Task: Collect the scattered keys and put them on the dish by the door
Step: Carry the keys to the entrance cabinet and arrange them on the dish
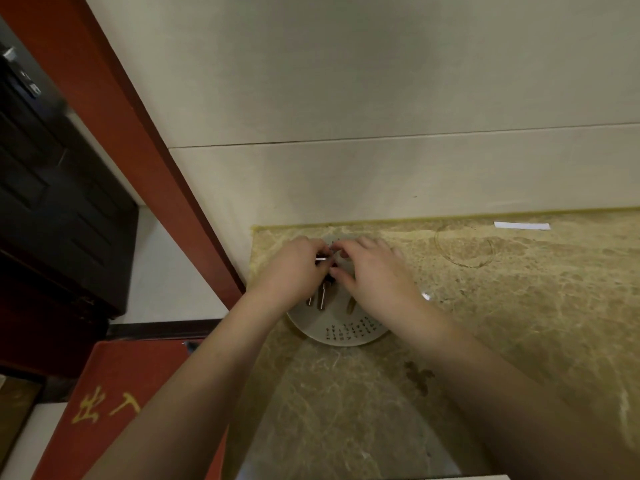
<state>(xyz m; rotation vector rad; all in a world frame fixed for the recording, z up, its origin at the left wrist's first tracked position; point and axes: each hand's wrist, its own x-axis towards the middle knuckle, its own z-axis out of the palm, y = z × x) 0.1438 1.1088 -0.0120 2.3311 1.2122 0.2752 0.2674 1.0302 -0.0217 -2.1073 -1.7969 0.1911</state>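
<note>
Your left hand (294,268) and right hand (377,271) pinch the keys (322,296) over the white dish (343,332) at the tabletop's (519,323) back-left corner; they're light, stiff, slippery metal, so hold the heads.

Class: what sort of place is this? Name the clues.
Probably a home entryway: a red wooden door frame, a beige marble-patterned counter, and a round white dish holding metal keys.

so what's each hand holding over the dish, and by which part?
Left hand pinches the keys by their head end, blades hanging over the dish. Right hand: cannot tell.
</note>
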